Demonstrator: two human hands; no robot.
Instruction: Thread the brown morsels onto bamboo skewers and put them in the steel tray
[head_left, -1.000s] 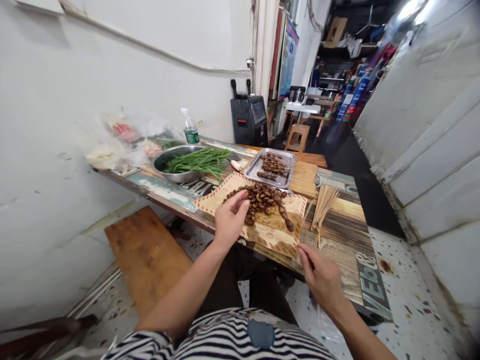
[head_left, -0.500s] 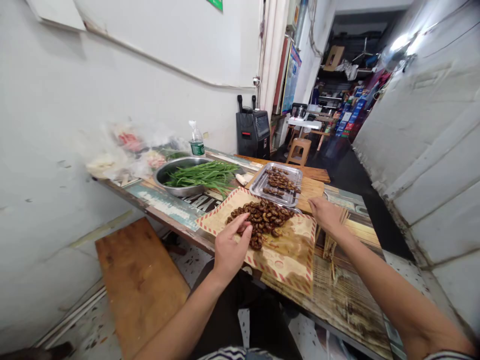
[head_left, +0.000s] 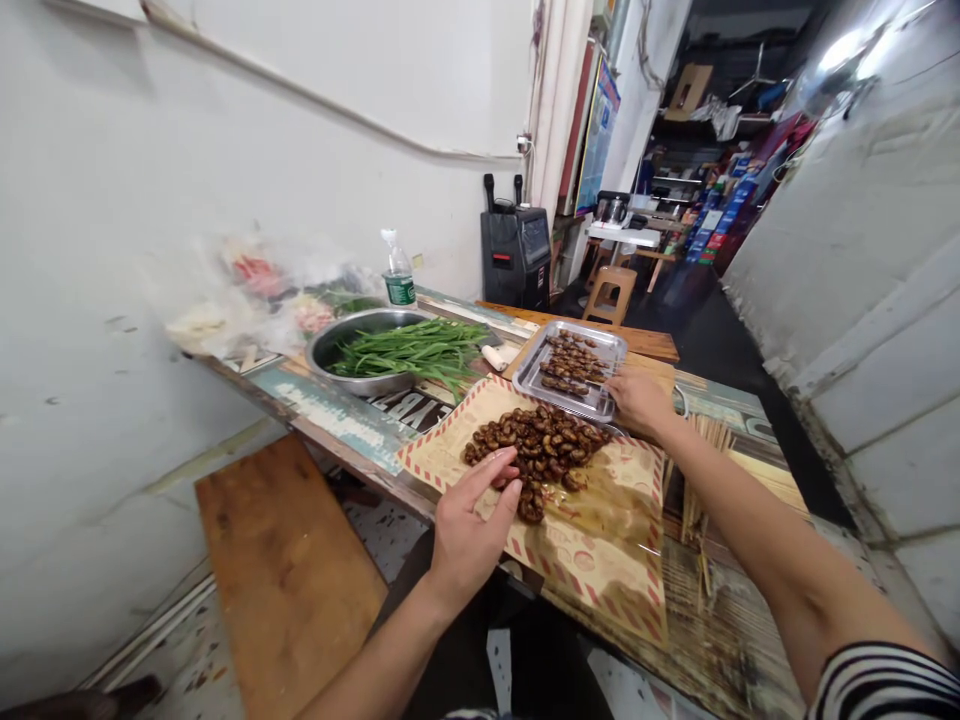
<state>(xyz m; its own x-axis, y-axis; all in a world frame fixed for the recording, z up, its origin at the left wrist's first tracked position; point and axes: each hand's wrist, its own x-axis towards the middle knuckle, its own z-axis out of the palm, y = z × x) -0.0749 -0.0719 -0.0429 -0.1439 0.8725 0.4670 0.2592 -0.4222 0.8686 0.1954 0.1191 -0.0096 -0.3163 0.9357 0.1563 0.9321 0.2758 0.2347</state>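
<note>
My left hand (head_left: pixel 474 520) is at the near left edge of a pile of glossy dark brown, rounded food pieces (head_left: pixel 551 437). Its fingers are stretched out, the thumb is apart from them, and nothing shows between them. Under the pile lies a tan paper sheet with a red striped border (head_left: pixel 600 570), stained with oil. At the right rim of a metal tray (head_left: pixel 529 378), my right hand (head_left: pixel 637 398) has its fingers closed by the stick ends. It seems to pinch the nearest skewer (head_left: pixel 564 386); its fingertips are partly hidden. Several loaded skewers lie in the tray.
Bare wooden sticks (head_left: pixel 705 460) lie right of the paper. Behind, on the left, stand a metal bowl (head_left: pixel 319 365) of long green vegetables (head_left: pixel 412 350), a bottle (head_left: pixel 399 280) and plastic bags of food (head_left: pixel 259 285). A wooden bench (head_left: pixel 292 580) is at the near left.
My right hand has moved left and slightly up to the tray's rim, from over the paper's right corner. My left hand stays by the pile. The view has shifted slightly.
</note>
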